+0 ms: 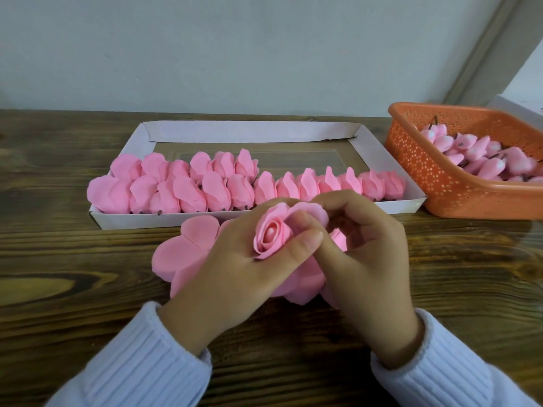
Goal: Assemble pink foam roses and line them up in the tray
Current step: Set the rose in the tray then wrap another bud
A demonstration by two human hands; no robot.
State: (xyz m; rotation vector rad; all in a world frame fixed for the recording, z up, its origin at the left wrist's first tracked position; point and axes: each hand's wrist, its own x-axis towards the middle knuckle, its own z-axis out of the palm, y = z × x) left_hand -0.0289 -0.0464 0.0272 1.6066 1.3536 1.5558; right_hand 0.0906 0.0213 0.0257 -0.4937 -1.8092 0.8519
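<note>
Ribbed white sleeves (pixel 141 362) frame the bottom of the view, and just above them both hands are busy on one flower. Left hand (pixel 235 268) cradles the rose (pixel 271 232), thumb curled up against its right side and the other fingers mostly hidden behind it, so the bloom sits with its spiral centre facing the camera. Right hand (pixel 373 259) comes in from the other side, fingers curled, fingertips pinching the outer petal (pixel 310 210) that arches over the top of the bloom. Under both hands, flat on the wooden table (pixel 58 259), lie loose petal pieces (pixel 182 254), fanned out to the left. Beyond, the white tray (pixel 252 132) holds finished roses (pixel 264 186) on their sides: one full line along the near wall, a shorter second line behind it at the left, room to spare at the back. Off to the right, the orange basket (pixel 411 160) is stocked with bare buds (pixel 470 154). Now the craft of it, as I read it: this looks like the wrapping stage, so the left grip wants to be light, since foam creases under a hard squeeze, while the right hand draws the petal snug round the core, overlapping its neighbour evenly. Turn the bud a little between petals, press near the base rather than the rim, and the shape should hold.
</note>
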